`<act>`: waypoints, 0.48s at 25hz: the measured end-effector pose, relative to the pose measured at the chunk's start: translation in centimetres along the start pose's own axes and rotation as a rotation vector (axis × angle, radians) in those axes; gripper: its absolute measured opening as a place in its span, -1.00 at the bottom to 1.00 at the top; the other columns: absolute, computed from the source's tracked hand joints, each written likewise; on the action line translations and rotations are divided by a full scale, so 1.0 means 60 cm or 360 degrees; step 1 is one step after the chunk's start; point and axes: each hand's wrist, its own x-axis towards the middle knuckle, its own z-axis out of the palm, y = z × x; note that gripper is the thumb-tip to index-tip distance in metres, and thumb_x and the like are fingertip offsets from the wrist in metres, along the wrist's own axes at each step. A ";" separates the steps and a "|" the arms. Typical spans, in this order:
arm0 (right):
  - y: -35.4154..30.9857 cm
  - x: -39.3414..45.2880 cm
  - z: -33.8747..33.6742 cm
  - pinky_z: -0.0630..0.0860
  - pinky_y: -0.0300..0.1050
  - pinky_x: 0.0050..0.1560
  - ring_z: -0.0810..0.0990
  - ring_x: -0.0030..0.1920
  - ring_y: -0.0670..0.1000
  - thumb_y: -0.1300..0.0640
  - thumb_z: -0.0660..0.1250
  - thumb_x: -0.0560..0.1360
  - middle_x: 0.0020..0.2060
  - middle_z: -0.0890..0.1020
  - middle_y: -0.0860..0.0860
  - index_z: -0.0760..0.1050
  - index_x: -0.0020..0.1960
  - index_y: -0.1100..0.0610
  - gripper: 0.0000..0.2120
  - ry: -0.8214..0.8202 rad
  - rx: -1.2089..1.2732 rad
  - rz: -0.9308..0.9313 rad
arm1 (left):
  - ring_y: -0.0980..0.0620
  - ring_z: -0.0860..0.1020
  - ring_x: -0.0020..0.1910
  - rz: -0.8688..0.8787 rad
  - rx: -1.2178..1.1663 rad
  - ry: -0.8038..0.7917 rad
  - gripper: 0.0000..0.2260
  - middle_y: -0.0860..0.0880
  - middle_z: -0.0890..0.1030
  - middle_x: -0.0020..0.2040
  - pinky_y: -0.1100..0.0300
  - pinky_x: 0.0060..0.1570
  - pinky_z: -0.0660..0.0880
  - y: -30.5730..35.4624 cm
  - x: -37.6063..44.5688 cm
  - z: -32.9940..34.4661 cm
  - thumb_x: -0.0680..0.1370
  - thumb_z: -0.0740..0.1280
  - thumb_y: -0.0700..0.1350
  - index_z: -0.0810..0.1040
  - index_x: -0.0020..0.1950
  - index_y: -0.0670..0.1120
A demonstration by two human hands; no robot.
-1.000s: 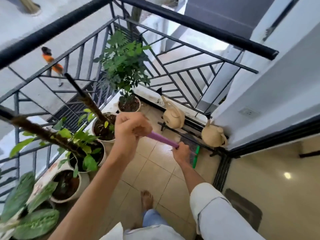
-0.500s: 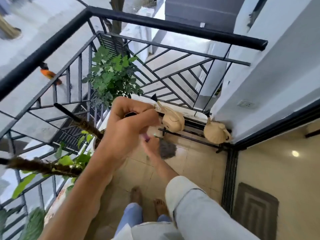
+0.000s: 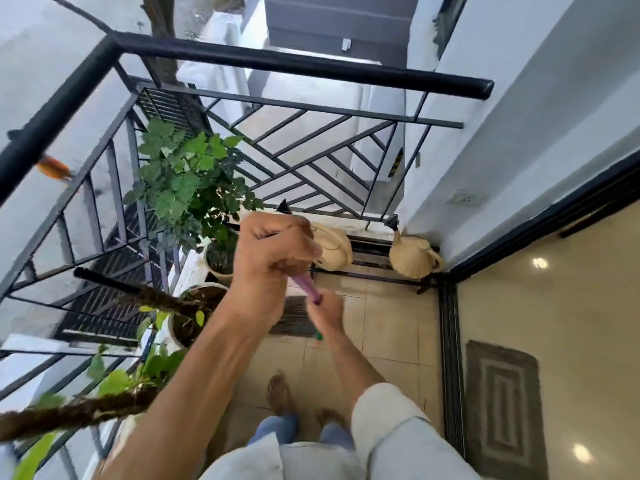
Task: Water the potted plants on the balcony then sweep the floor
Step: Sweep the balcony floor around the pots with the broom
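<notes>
Tiled balcony floor [image 3: 388,327], purple broom handle [image 3: 306,287] gripped between both hands [image 3: 273,258].

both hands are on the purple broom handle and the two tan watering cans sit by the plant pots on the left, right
Not quite. The head view shows both hands, left and right, on the purple broom handle, but the watering cans sit at the far railing, one in the right corner.

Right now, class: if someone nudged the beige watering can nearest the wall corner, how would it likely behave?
The beige watering can looks like moulded plastic, so probably rigid and light if empty; its fill level cannot be seen. Its squat, rounded body suggests it would slide rather than tip. It stands on a thin black rack, so a hard push might knock it off.
</notes>
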 end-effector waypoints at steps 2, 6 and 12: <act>0.051 0.024 -0.042 0.39 -0.42 -0.47 0.53 -0.30 -0.18 0.11 0.44 0.53 -0.25 0.60 -0.06 0.62 -0.03 0.12 -0.92 0.0170 -0.0133 0.0041 | 0.16 0.12 -0.57 -0.0087 -0.0155 0.0041 -0.75 0.16 0.26 -0.60 0.31 -0.42 0.14 -0.039 0.013 -0.025 0.18 0.34 -0.19 0.36 -0.63 0.05; 0.154 0.065 -0.131 0.47 -0.27 -0.32 0.59 -0.19 -0.02 0.15 0.41 0.53 -0.16 0.62 0.05 0.53 -0.08 0.12 -0.93 0.0320 -0.0486 0.0208 | 0.12 0.13 -0.55 -0.0273 -0.0199 0.0062 -0.68 0.13 0.25 -0.58 0.06 -0.42 0.07 -0.126 0.000 -0.061 0.25 0.36 -0.23 0.32 -0.59 0.06; 0.180 0.058 -0.133 0.47 -0.02 -0.14 0.58 -0.08 0.19 0.16 0.34 0.54 -0.21 0.62 0.14 0.61 -0.09 0.26 -0.84 0.0067 -0.0530 0.0058 | 0.18 0.20 -0.56 -0.0313 0.0143 -0.0225 -0.62 0.10 0.24 -0.54 0.31 -0.47 0.31 -0.099 -0.037 0.046 0.29 0.36 -0.31 0.38 -0.56 0.11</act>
